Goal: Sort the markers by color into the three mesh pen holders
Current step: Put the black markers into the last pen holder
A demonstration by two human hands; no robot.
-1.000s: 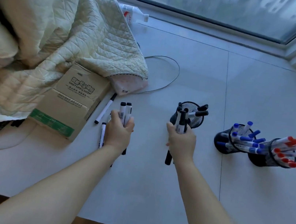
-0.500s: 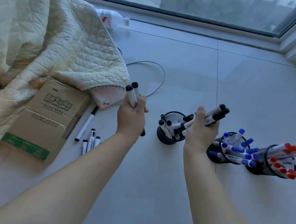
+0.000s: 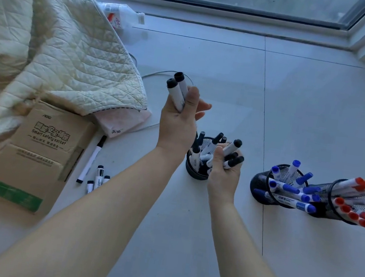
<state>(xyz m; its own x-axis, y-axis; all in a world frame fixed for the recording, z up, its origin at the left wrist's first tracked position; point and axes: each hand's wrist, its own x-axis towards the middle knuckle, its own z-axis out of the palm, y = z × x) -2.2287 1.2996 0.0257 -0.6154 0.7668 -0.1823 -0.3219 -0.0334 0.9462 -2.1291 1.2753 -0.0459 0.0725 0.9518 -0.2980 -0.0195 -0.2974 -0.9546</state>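
Gripping: left hand [image 3: 176,123] pinches two black-capped markers [image 3: 177,91] mid-barrel.
Feeding: right hand [image 3: 225,173] clutches, probably, three black markers [image 3: 231,154] over black-marker holder [image 3: 195,172].
Handling: light, stiff, smooth; slippery bundled.

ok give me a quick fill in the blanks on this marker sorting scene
1. The left hand holds ____ black-capped markers.
2. The right hand lowers black markers into the ____ holder of the three.
3. The rightmost holder contains ____ markers.
4. Loose markers lie beside the ____ box.

Missing words: two; leftmost; red; cardboard
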